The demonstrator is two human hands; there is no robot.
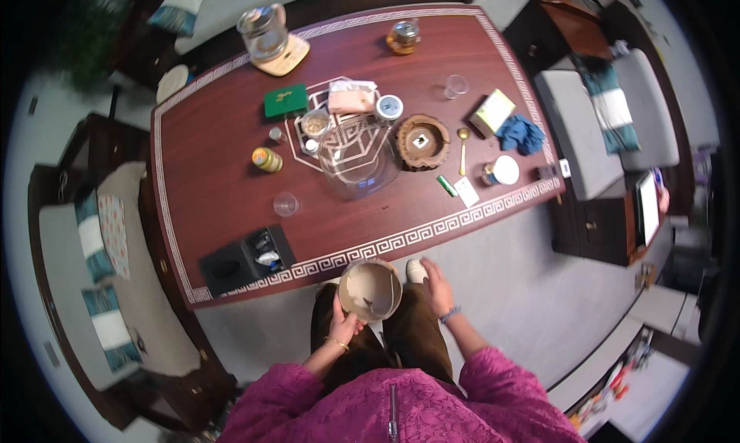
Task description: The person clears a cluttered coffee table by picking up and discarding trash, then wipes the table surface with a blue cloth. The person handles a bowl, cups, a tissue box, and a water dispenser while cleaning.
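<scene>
My left hand (343, 326) grips a round, beige-lined container (361, 282) from its lower left side, in front of the table's near edge. The container's mouth faces up, and a small dark mark or scrap shows inside it. To the right, my right hand (439, 291) is held apart from the container with its fingers stretched out, holding nothing. Beyond the container lies the dark red tabletop (324, 235) with a white key-pattern border. On it a large clear dome-like cover or bowl (361, 163) stands near the middle, beside a brown wooden ashtray-like bowl (430, 158).
A black open box (231, 268) lies at the table's near left corner. Two clear plastic cups (286, 204), a yellow-lidded jar (267, 160), a gold spoon (463, 151), a white-lidded tub (502, 170) and a blue cloth (521, 135) are spread about. A glass kettle (263, 35) stands far left.
</scene>
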